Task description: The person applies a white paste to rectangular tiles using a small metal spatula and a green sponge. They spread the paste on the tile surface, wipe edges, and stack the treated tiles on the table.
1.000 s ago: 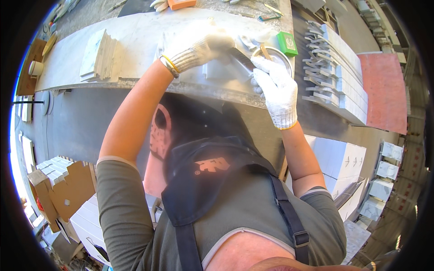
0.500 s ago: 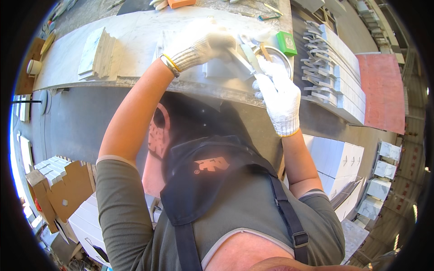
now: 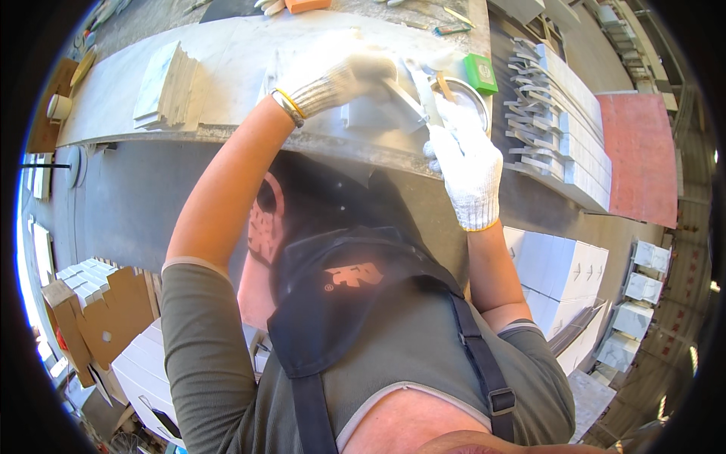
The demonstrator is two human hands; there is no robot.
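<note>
My left hand (image 3: 344, 82), in a white knitted glove and partly washed out by glare, is closed over the bench. A thin white strip (image 3: 406, 101) sticks out of its fingers toward the right; I cannot make out its kind. My right hand (image 3: 470, 166), gloved too, grips a spatula with a pale flat blade (image 3: 420, 89); its handle is hidden in the palm. The blade lies close to the strip's end, and I cannot tell whether they touch. Just beyond my right fingers stands a round container (image 3: 481, 103) with a wooden stick (image 3: 445, 88) in it.
Marble slabs (image 3: 162, 85) lie stacked on the pale bench top (image 3: 234, 57) at left. A green box (image 3: 479, 73) stands at the right edge. Rows of stone pieces (image 3: 560, 113) and a reddish board (image 3: 637, 155) are farther right. White boxes (image 3: 560, 280) stand below.
The spatula blade has shifted slightly and now reaches farther away from me, beside the strip. My left hand has hardly moved.
</note>
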